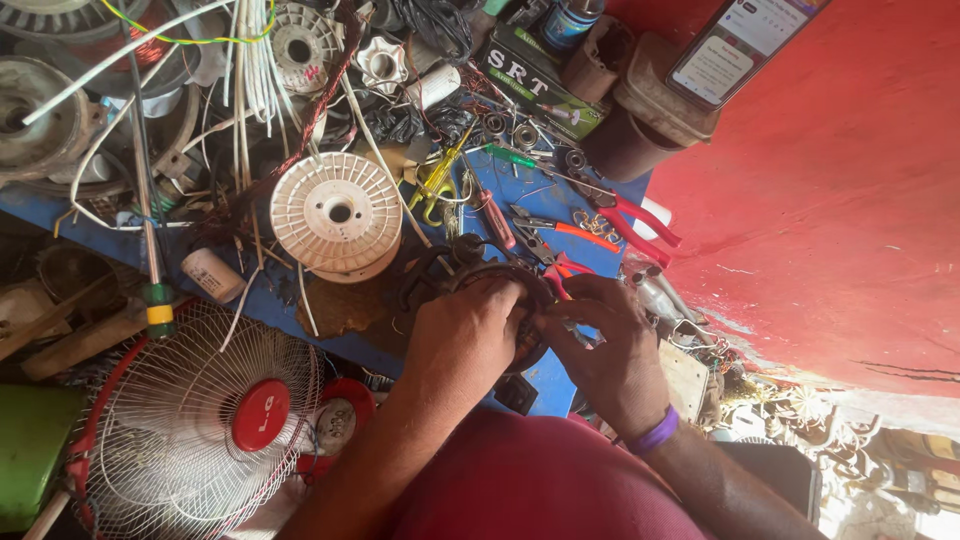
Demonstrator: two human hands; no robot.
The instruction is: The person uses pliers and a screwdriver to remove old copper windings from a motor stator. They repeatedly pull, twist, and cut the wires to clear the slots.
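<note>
My left hand [468, 335] lies over a round dark motor stator [500, 275] on the blue workbench [560, 215], its fingers curled on the ring's rim. My right hand [605, 345], with a purple band at the wrist, grips the stator's right side and pinches something small and thin there; what it is I cannot tell. Most of the stator is hidden under both hands. Red-handled pliers [640, 222] and a red-handled screwdriver [497, 220] lie just beyond the stator.
A white plastic wire spool [336, 212] stands left of the stator. A table fan with a wire guard [205, 420] sits at lower left. Motor parts, white cables and a yellow-handled tool clutter the bench's back. A phone [742, 40] leans at top right against a red wall [830, 200].
</note>
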